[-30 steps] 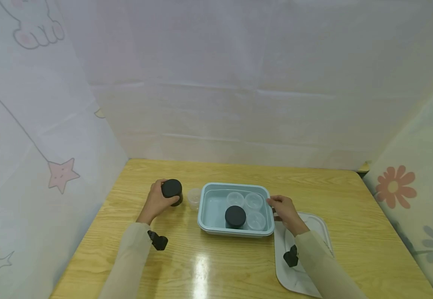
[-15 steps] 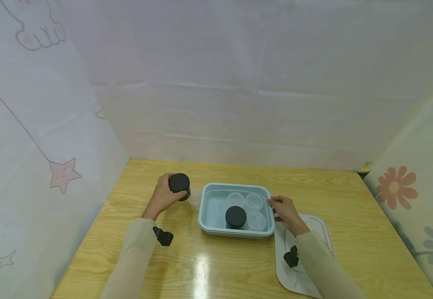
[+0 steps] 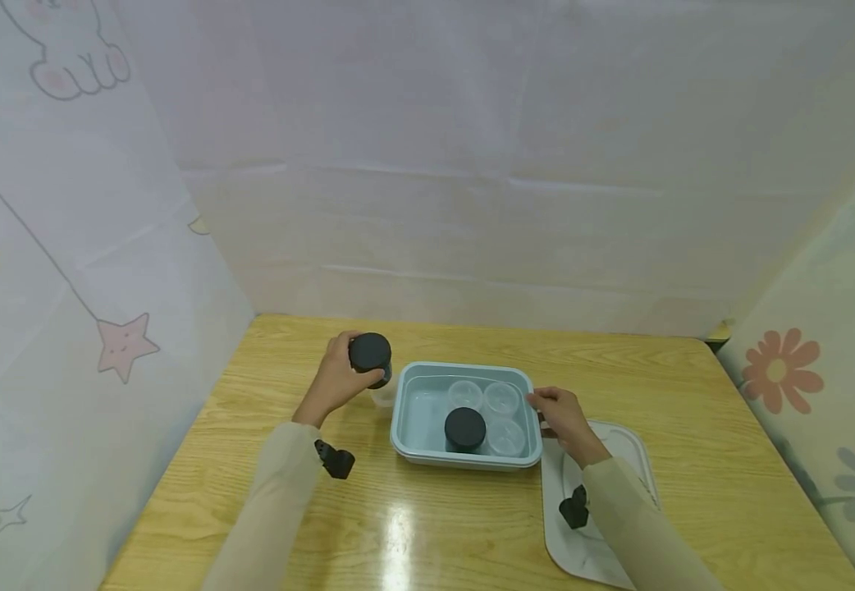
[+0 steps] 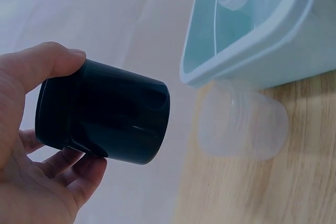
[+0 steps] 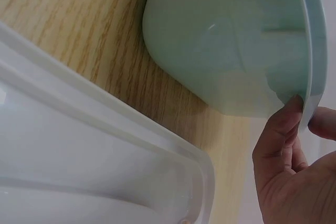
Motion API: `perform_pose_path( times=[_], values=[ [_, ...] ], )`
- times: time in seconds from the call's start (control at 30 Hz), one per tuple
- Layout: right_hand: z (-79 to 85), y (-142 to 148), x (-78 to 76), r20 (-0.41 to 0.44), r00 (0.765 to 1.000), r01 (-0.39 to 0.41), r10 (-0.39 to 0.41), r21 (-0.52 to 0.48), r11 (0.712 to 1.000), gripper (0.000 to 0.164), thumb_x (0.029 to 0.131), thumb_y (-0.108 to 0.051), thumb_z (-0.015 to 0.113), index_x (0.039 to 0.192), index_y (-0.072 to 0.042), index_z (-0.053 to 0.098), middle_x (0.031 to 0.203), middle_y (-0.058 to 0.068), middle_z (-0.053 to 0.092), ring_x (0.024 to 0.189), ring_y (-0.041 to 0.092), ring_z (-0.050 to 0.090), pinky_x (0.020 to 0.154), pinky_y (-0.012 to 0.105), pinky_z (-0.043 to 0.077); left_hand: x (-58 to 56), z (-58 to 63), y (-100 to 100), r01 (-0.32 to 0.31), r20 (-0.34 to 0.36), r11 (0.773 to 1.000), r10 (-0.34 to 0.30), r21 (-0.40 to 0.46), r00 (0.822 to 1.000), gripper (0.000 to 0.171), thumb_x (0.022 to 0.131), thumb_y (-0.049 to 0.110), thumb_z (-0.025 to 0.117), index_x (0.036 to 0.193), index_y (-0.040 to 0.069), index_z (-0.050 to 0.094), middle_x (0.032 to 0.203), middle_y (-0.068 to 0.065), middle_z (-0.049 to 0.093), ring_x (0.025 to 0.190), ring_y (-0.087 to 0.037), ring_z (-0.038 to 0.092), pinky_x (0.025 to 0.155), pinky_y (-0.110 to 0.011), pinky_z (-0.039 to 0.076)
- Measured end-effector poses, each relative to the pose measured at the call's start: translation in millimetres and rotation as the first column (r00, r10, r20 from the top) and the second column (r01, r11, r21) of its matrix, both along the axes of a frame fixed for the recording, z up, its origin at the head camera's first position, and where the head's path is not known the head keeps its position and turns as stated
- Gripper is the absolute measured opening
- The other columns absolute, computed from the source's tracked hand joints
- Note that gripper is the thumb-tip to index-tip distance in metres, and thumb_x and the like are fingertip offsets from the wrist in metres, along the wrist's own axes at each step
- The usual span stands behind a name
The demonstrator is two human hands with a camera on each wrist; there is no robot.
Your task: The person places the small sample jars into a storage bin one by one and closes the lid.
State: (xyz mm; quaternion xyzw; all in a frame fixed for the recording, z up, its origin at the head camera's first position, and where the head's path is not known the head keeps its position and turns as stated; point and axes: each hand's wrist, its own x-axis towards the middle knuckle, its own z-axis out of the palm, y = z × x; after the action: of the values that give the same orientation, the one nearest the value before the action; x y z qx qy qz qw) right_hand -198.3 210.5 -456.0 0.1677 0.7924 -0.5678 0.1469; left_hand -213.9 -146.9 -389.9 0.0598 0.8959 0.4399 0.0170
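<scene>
My left hand [image 3: 340, 377] grips a black lidded jar [image 3: 371, 351], thumb on one side and fingers on the other. In the left wrist view this jar [image 4: 121, 111] is raised above the table, left of the light blue tub. Behind it in the head view, a clear lidded jar [image 3: 383, 397] stands on the table against the tub's left side, partly hidden. The light blue tub [image 3: 423, 420] contains several clear jars [image 3: 503, 400] and another black jar [image 3: 465, 428]. At the tub's right end, my right hand [image 3: 564, 420] pinches the rim between thumb and fingers.
A white tray-like lid [image 3: 571, 542] lies on the wooden table [image 3: 457, 533] under my right forearm, near the tub's right side. Pale printed sheets [image 3: 427, 230] enclose the table at the back and both sides.
My left hand has lifted the black jar and carried it rightward and away from me, toward the tub's back left corner. The right hand stays on the rim.
</scene>
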Motion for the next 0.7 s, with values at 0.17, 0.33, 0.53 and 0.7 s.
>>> perform_pose_path(
  times=[0.17,0.33,0.53,0.7],
  values=[
    [0.1,-0.3,-0.8,0.006,1.0,0.002,-0.002,0.003,1.0,0.043,0.099,-0.022,0.049,0.133,0.003,0.045,0.114,0.013,0.057,0.085,0.015,0.056,0.065,0.025,0.051,-2.3,2.7,9.2,0.013,-0.001,1.0,-0.013,0.003,1.0,0.078,0.083,0.024,0.073,0.143,0.0,0.03,0.138,-0.024,0.036,0.123,-0.041,0.046,0.099,-0.054,0.042],
    [0.3,-0.4,0.0,0.008,1.0,0.007,-0.007,0.002,1.0,0.043,0.099,-0.022,0.049,0.133,0.004,0.045,0.116,0.015,0.057,0.087,0.016,0.057,0.065,0.026,0.051,-4.6,2.5,18.7,0.03,-0.009,1.0,-0.03,0.006,1.0,0.077,0.083,0.024,0.073,0.143,0.0,0.031,0.137,-0.024,0.037,0.123,-0.039,0.046,0.1,-0.053,0.042],
    [0.9,-0.1,0.1,0.013,1.0,0.008,-0.009,0.006,1.0,0.044,0.099,-0.022,0.049,0.134,0.003,0.044,0.117,0.015,0.056,0.088,0.016,0.057,0.066,0.026,0.051,-6.4,1.2,33.1,0.053,-0.007,0.998,-0.053,0.02,0.999,0.076,0.082,0.023,0.074,0.142,0.001,0.033,0.138,-0.023,0.038,0.124,-0.039,0.047,0.1,-0.053,0.042],
    [2.7,-0.2,1.0,0.001,1.0,0.007,-0.007,-0.001,1.0,0.043,0.098,-0.023,0.05,0.132,0.004,0.046,0.113,0.014,0.058,0.088,0.017,0.057,0.067,0.027,0.052,-7.6,-1.1,44.7,0.074,-0.006,0.997,-0.074,0.028,0.997,0.076,0.082,0.022,0.074,0.142,0.001,0.034,0.137,-0.023,0.039,0.123,-0.039,0.048,0.099,-0.052,0.043]
  ],
)
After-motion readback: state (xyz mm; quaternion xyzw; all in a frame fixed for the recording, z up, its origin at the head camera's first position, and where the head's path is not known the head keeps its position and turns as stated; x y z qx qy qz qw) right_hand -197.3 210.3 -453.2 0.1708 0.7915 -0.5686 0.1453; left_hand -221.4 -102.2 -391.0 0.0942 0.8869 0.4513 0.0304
